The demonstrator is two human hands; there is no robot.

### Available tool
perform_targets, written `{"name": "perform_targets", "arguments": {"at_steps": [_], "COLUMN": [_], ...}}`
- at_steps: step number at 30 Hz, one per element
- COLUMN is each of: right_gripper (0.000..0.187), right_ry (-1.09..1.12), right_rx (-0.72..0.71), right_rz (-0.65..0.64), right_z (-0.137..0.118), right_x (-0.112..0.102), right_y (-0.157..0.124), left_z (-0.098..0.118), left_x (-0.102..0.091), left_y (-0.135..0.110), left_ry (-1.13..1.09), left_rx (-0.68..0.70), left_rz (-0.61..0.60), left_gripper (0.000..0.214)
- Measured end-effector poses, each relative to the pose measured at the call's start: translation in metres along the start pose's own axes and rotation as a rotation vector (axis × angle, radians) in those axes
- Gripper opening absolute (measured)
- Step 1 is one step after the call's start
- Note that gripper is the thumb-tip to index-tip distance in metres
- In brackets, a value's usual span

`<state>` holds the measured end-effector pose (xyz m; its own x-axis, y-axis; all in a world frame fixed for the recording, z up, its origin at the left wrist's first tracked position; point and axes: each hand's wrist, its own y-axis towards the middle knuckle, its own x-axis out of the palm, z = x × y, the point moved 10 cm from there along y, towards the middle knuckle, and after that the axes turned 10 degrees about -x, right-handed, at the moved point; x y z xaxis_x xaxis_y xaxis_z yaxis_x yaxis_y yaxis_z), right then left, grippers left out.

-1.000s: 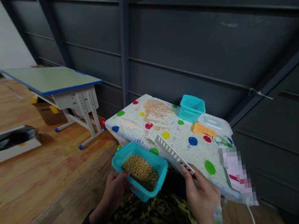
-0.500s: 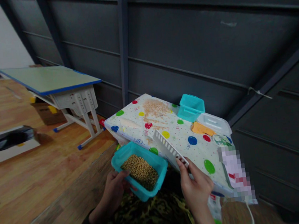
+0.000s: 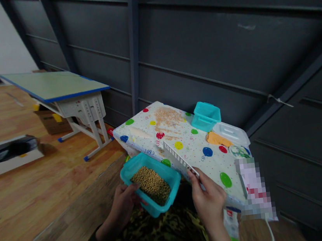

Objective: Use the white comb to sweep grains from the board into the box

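My left hand (image 3: pixel 123 205) is closed on the near left rim of a turquoise plastic container (image 3: pixel 172 176), its thumb over the edge. Inside lies a heap of round yellowish beans (image 3: pixel 151 181), like soybeans. Held just off the table's front edge, the container tilts slightly. My right hand (image 3: pixel 207 193) grips the near end of a flat white slotted plastic piece (image 3: pixel 177 158); its exact kind I cannot make out. That piece slants up and left, beside the container's right side and over the table edge.
Pale brown grains (image 3: pixel 168 116) are scattered on the balloon-print tablecloth (image 3: pixel 190 148). Along its back and right stand a second turquoise container (image 3: pixel 206 117), a clear lid (image 3: pixel 233 133), an orange cloth (image 3: pixel 218 139) and a small round dish (image 3: pixel 238 151). A desk (image 3: pixel 56 84) stands left; a dark wall rises behind.
My right hand has moved slightly left with the white slotted piece, which is now turned more edge-on. The left hand and the container of beans have stayed nearly still.
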<state>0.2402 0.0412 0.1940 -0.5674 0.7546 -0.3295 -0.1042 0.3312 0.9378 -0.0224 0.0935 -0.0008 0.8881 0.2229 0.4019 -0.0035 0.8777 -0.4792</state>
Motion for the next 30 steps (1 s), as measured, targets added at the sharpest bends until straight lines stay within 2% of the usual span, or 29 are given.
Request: {"name": "perform_targets", "arguments": {"at_steps": [5,12,17,26,30], "right_gripper": [0.028,0.035,0.032,0.034,0.029], "right_ry": [-0.013,-0.066,-0.038,-0.027,-0.019], "right_rx": [0.074,0.107,0.116,0.103,0.129], "right_rz": [0.018,0.026,0.06,0.03,0.081], "right_z": [0.004,0.005,0.004,0.008,0.01], "right_x": [-0.005,-0.011,-0.015,-0.004,-0.008], "right_y": [-0.004,-0.008,-0.007,-0.007,-0.01], "left_z": [0.0,0.003,0.003,0.004,0.001], "left_x": [0.002,0.003,0.003,0.004,0.002], "left_y": [0.0,-0.001,-0.002,0.001,0.002], "left_ry": [0.026,0.054,0.042,0.026,0.012], "left_rx": [-0.012,0.006,0.014,0.034,0.015], "left_rz": [-0.007,-0.044,-0.048,-0.064,-0.04], "left_gripper": [0.048,0.05,0.051,0.048,0.047]}}
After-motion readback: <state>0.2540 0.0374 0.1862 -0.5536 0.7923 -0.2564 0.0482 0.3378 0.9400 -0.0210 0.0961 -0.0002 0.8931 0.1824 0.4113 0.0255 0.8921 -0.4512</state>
